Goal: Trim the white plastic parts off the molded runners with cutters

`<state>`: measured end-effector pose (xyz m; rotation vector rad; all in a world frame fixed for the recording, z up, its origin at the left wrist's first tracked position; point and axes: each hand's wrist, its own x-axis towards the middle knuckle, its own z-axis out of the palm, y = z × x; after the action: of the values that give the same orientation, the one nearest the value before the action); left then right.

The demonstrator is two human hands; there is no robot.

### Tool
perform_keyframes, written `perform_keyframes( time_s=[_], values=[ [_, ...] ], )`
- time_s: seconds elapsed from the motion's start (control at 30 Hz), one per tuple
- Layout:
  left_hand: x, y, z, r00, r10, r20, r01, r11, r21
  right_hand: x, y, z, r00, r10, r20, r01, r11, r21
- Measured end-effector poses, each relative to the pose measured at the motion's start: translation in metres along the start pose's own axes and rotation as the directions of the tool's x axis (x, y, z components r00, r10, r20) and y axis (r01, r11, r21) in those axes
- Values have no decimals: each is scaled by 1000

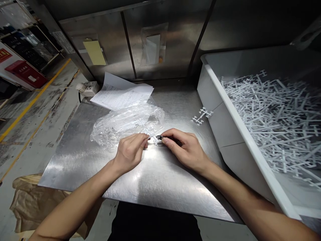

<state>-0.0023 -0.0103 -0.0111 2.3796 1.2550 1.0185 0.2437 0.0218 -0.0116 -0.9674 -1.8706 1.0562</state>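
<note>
My left hand (132, 150) pinches one end of a small white plastic sprue piece (151, 136) above the metal table. From the other side, my right hand (187, 147) grips a small dark clipper (159, 137), perhaps a nail clipper, its tip right at the white piece. Most of the clipper is hidden by my fingers. Just behind my left hand lies a clear plastic bag (125, 122) with small white parts in it. Another branched white sprue (202, 115) rests on the table beside the bin.
A big grey bin (235, 110) full of white sprues (278, 117) stands at the right. Printed sheets (122, 90) and a power socket (89, 89) are at the back left. The metal table (160, 180) ends in front of my body; brown paper (37, 204) lies below left.
</note>
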Motion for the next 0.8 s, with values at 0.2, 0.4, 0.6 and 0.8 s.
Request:
perform_keyframes(
  time_s=[0.2,0.4,0.6,0.8],
  values=[
    [-2,1,2,992,-121,47,119,992,52,0,10,7,987,158,22,-159,983,92],
    [-2,1,2,984,-162,67,158,986,61,1,6,3,986,165,-5,-163,977,134],
    [-2,0,2,991,-131,40,127,988,91,-2,-1,1,995,91,33,-95,984,148],
    [-3,-1,2,995,-95,23,93,991,100,-2,-6,1,996,62,57,-66,996,68]
  ],
)
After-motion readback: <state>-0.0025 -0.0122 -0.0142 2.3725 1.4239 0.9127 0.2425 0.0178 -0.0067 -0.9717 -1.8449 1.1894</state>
